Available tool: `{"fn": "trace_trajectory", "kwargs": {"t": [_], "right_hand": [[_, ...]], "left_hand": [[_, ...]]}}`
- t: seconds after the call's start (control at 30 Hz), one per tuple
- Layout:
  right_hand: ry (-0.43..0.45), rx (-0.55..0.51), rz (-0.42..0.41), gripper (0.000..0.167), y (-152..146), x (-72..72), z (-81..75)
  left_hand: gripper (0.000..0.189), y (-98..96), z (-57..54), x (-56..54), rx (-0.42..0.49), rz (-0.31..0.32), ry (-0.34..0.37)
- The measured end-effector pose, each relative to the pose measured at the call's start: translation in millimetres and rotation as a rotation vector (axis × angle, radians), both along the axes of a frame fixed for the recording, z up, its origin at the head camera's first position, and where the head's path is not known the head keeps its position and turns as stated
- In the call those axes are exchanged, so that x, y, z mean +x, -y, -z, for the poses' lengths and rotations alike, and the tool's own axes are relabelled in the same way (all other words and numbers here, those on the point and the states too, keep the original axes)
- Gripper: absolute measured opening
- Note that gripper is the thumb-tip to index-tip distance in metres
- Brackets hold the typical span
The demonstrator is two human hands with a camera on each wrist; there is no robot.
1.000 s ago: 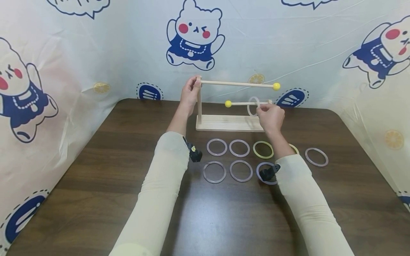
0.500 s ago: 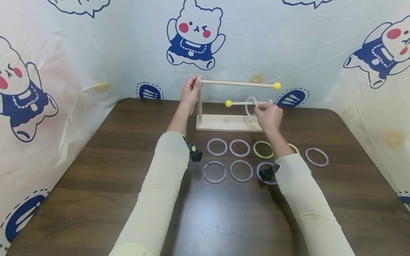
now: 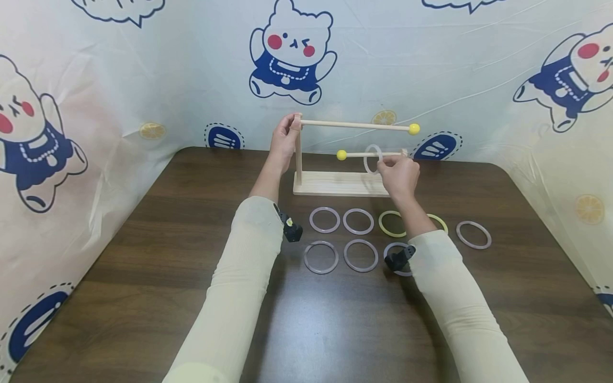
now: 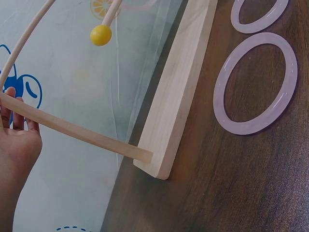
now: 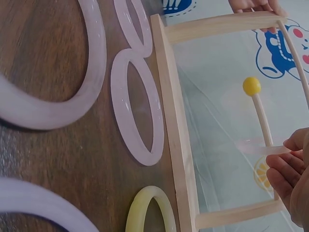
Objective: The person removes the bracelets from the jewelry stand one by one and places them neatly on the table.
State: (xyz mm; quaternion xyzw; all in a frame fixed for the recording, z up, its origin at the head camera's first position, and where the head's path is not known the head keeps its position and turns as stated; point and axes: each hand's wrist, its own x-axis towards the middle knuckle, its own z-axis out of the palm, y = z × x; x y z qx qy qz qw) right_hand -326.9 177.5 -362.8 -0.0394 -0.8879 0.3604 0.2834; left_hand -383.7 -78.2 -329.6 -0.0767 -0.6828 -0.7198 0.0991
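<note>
A wooden stand [image 3: 335,184] has a flat base, a post at each end and two horizontal rods with yellow ball tips. My left hand [image 3: 282,139] grips the top of the left post [image 4: 72,129], where the upper rod [image 3: 354,124] joins. Between thumb and fingers, my right hand [image 3: 401,175] pinches a pale, translucent ring [image 3: 366,160]. The ring stands upright around the lower rod [image 3: 354,155], between its yellow ball [image 3: 341,155] and the right post. My right hand hides most of that post in the head view.
Several pale purple rings [image 3: 321,257] lie flat on the brown table [image 3: 158,287] in front of the stand. A yellow ring [image 3: 391,224] and another yellow ring [image 3: 439,223] lie partly behind my right arm. Behind the table hangs a printed curtain [image 3: 206,64].
My right hand has slid the ring a little left along the lower rod, nearer its yellow ball. The left hand and the stand have stayed in place.
</note>
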Motion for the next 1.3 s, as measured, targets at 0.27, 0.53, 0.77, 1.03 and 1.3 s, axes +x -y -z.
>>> {"fn": "trace_trajectory", "kwargs": {"t": [0.27,0.53,0.77,1.03,1.3], "right_hand": [[0.024,-0.030,-0.003,0.017,3,-0.5,-1.0],[0.024,-0.048,-0.014,0.017,7,-0.6,0.1],[0.026,-0.059,-0.013,0.016,11,-0.9,1.4],[0.029,-0.075,-0.021,0.015,17,-1.5,4.7],[-0.004,-0.080,-0.039,0.014,22,-2.2,4.9]], "left_hand": [[0.040,-0.2,-0.3,-0.4,0.004,-0.005,0.002],[0.039,-0.9,0.6,-1.4,0.010,-0.003,0.000],[0.038,-0.3,0.5,-1.7,0.020,0.002,-0.004],[0.038,-0.6,0.7,-1.7,0.015,-0.003,-0.003],[0.039,-0.2,0.9,-2.2,0.022,0.003,-0.002]]}}
